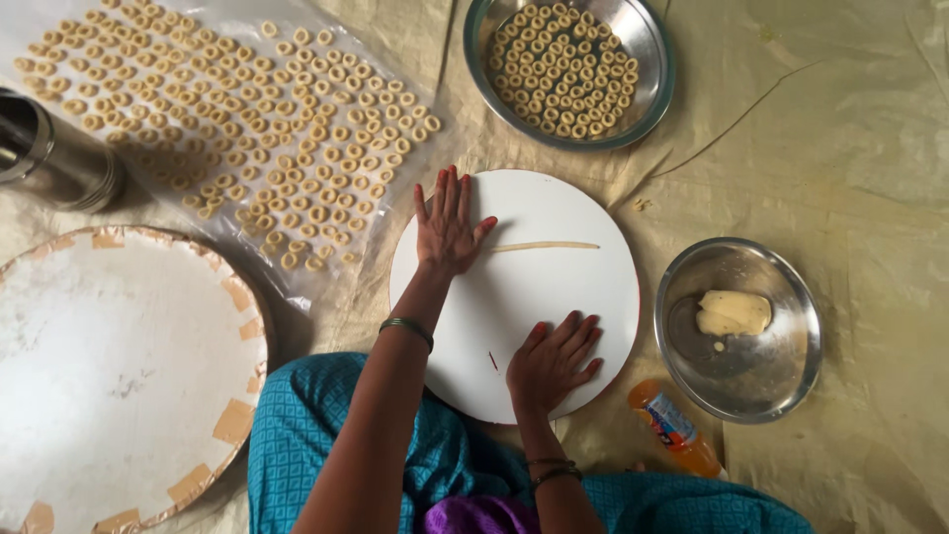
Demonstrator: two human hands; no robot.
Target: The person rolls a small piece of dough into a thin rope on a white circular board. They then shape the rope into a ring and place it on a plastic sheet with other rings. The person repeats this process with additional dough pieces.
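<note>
We find open room on the round white board [554, 297] between the thin dough strip [546, 246] and its near edge, while the dough bowl [739, 391], orange bottle [678, 432], ring-filled dish [647, 40] and perhaps a steel canister [54, 158] hem the sides.

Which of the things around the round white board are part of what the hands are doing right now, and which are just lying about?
In use:
left hand flat on the round white board
thin dough strand by that hand
right hand flat on the board
dough lump in steel plate
dough rings in steel bowl and on plastic sheet

Lying about:
orange bottle
steel container
large taped disc
</note>
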